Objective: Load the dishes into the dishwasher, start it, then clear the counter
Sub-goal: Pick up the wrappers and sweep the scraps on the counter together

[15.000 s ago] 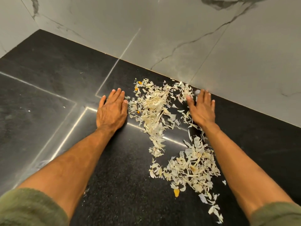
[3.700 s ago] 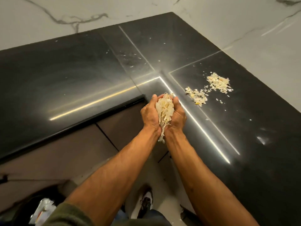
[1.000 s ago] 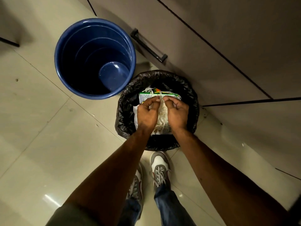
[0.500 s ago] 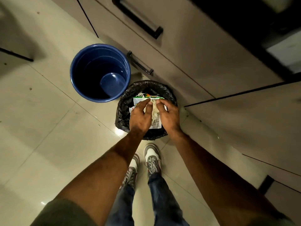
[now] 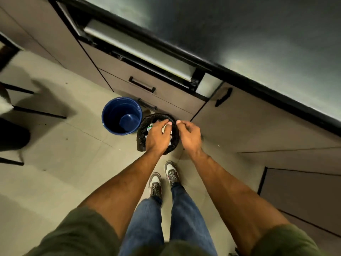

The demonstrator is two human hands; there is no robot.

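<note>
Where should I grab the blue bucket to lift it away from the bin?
Take the blue bucket by its rim on the person's left or near side, coming down from above. It stands upright, mouth open, no handle showing. The black-lined bin crowds its right side, and the drawer fronts stand close behind.

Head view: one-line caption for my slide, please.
Left hand and right hand at the black-lined bin, beside an empty blue bucket.
</note>
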